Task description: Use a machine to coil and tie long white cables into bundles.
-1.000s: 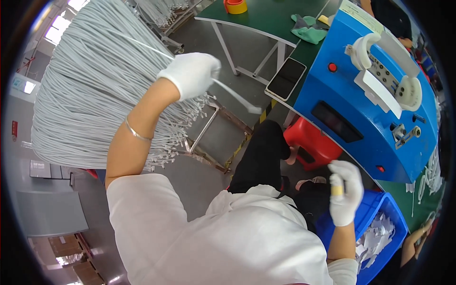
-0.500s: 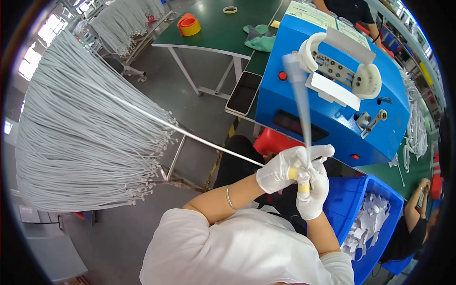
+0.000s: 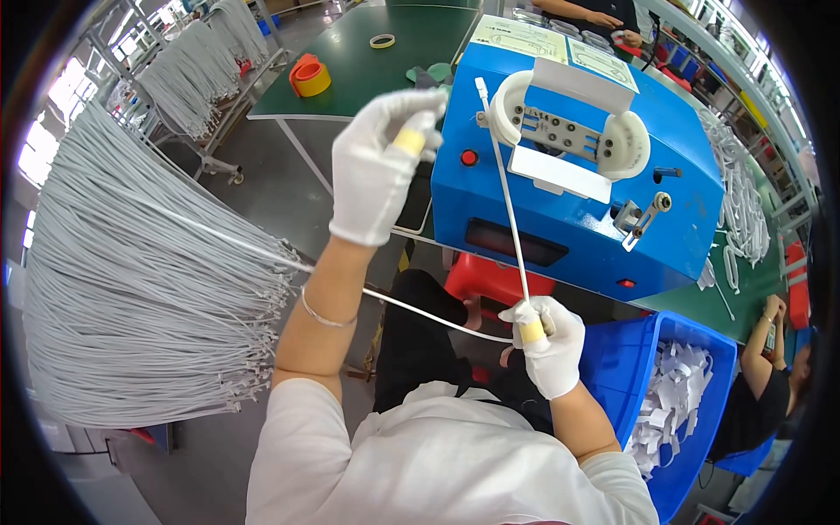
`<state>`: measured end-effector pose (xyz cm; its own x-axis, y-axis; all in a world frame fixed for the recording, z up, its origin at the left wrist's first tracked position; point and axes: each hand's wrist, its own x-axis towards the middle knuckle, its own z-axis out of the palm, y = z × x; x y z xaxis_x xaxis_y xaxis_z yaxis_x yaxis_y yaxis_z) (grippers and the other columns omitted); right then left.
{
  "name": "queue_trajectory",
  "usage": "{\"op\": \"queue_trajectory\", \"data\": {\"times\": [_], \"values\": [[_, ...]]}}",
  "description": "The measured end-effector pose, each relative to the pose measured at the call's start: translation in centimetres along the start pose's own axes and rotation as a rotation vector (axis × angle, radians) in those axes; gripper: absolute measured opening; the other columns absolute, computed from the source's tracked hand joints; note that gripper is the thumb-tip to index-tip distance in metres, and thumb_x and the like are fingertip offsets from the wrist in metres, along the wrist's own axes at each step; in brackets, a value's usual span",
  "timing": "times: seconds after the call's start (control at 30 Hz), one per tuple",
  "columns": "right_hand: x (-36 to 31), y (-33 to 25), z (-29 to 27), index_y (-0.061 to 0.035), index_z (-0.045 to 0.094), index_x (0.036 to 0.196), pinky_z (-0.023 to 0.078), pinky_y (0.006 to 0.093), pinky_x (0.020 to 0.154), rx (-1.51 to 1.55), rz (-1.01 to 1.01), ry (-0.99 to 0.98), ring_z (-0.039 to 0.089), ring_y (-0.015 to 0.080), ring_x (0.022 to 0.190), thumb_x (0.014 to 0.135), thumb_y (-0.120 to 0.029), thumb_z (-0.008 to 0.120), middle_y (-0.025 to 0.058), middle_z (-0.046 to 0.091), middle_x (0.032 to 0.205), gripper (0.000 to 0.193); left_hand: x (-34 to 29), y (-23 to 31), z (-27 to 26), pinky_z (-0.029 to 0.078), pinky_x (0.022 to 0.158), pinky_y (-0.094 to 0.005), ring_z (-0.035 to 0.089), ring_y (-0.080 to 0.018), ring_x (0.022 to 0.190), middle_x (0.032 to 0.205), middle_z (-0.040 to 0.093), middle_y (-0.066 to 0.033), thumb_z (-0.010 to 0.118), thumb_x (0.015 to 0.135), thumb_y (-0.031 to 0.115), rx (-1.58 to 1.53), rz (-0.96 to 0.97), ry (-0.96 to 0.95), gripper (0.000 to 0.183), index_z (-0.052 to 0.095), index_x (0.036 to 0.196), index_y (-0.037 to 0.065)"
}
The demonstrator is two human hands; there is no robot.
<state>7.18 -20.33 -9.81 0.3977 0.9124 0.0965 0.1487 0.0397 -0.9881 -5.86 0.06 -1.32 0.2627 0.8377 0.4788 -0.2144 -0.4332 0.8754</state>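
Observation:
A white cable [image 3: 511, 210] is gripped in my right hand [image 3: 551, 346], which wears a white glove with a yellow band on a finger. One length stands up from the fist to a small plug [image 3: 481, 87] beside the machine's left white curved holder [image 3: 507, 107]. Another length runs left from the fist towards the hanging grey-white cables [image 3: 149, 289]. My left hand [image 3: 381, 166], gloved too, is raised left of the blue machine [image 3: 595, 236]. Its fingers are loosely bent and apart, and no object shows in them.
A blue bin [image 3: 621, 367] of white scraps stands right of my right hand. Red and yellow tape rolls [image 3: 310, 79] lie on the green table [image 3: 350, 44]. A red stool [image 3: 490, 280] is under the machine. Co-workers are at the far side and the right.
My left hand has left my right hand and risen up and left towards the machine's left side. The upright cable length, blurred before, is now steady. The view has shifted.

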Motion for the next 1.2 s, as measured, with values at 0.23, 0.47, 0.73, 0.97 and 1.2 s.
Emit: {"op": "queue_trajectory", "data": {"times": [0.23,0.47,0.73,0.97,1.2], "values": [[-0.8,-1.1,-0.8,0.0016,0.064,0.082,0.037,0.0199,0.047,-0.034,0.005,0.09,0.049,0.0063,0.05,0.092,-0.018,0.058,0.0059,0.062,0.067,0.023,3.8,-1.0,2.2,0.054,0.069,-0.023,0.065,-0.0099,0.082,0.093,0.069,-0.0071,0.062,0.09,0.007,0.184,0.023,-0.186,0.017,0.068,0.104,0.0],[0.3,-1.0,-7.7,-0.0044,0.051,0.068,0.048,0.0285,0.058,0.252,-0.085,0.155,0.052,0.0148,0.051,0.095,-0.036,0.053,0.0074,0.053,0.057,0.041,2.6,0.2,2.5,0.052,0.071,-0.0227,0.064,-0.0105,0.077,0.087,0.069,-0.0073,0.062,0.089,0.005,0.165,0.104,-0.117,0.013,0.068,0.099,-0.001],[5.8,-8.2,-16.1,-0.0035,0.062,0.079,0.031,0.0201,0.047,-0.41,-0.282,0.598,0.044,0.0041,0.049,0.093,-0.027,0.061,-0.001,0.055,0.063,0.027,-1.9,2.0,-3.8,0.05,0.064,-0.0306,0.064,-0.0195,0.065,0.076,0.067,-0.0122,0.062,0.089,0.021,0.806,-0.209,-0.576,0.023,0.068,0.091,-0.001],[10.9,-7.3,-17.1,-0.0038,0.063,0.077,0.029,0.0198,0.043,-0.383,-0.103,0.391,0.04,0.003,0.044,0.092,-0.031,0.064,-0.0026,0.054,0.063,0.031,-11.7,-5.8,-4.4,0.033,0.042,-0.0199,0.044,-0.0062,0.045,0.061,0.058,-0.0018,0.054,0.096,0.031,0.056,-1.089,-1.098,0.034,0.072,0.096,0.002],[8.7,-7.9,-16.7,-0.004,0.062,0.077,0.026,0.0192,0.043,-0.358,-0.22,0.506,0.037,0.0016,0.044,0.094,-0.03,0.06,-0.0042,0.047,0.055,0.031,-23.2,-10.7,3.7,0.037,0.051,-0.0211,0.045,-0.0057,0.054,0.065,0.058,-0.0003,0.056,0.094,0.022,-0.131,-1.118,-1.061,0.026,0.071,0.101,0.001]]}}
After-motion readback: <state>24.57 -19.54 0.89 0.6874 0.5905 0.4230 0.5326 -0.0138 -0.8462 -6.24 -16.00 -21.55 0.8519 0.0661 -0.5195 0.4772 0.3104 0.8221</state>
